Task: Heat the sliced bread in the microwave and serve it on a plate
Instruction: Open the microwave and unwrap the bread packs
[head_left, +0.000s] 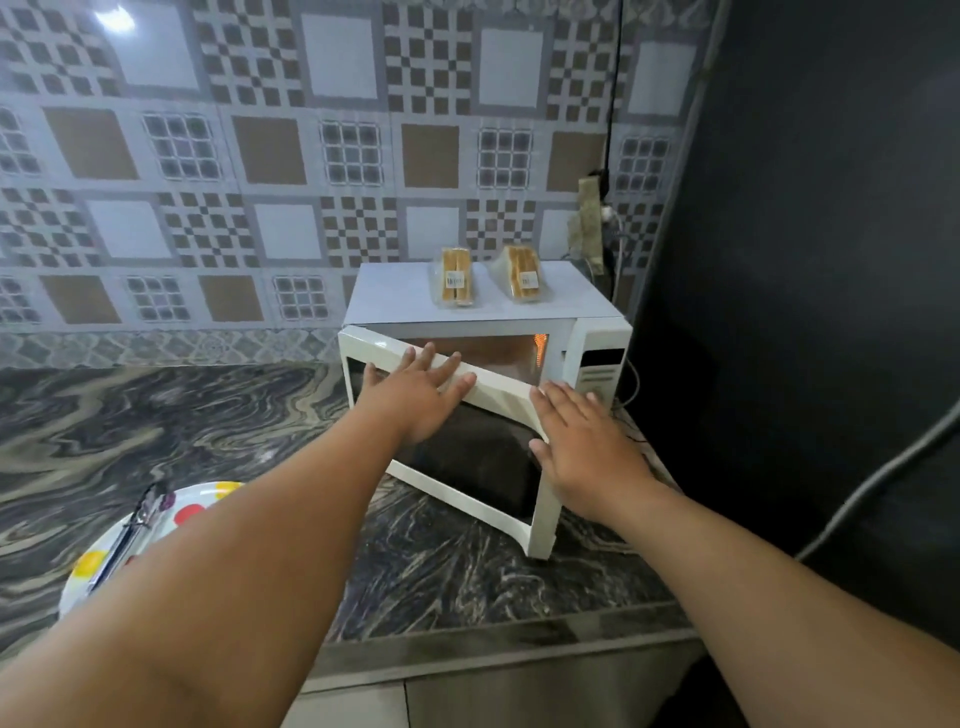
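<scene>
Head view: I press both flat, open hands, left (415, 397) and right (582, 441), on the half-open microwave door (467, 457), gripping nothing.

A wall of glossy patterned tiles in grey, white and brown squares (291, 156) fills the upper left and centre of the frame. Below it, a dark marbled stone countertop with pale swirling veins (130, 415) spans the lower left and centre. A plain matte black panel (831, 208) covers the right side. A thin black cable (615, 78) hangs down the tiles to what may be a socket.
</scene>
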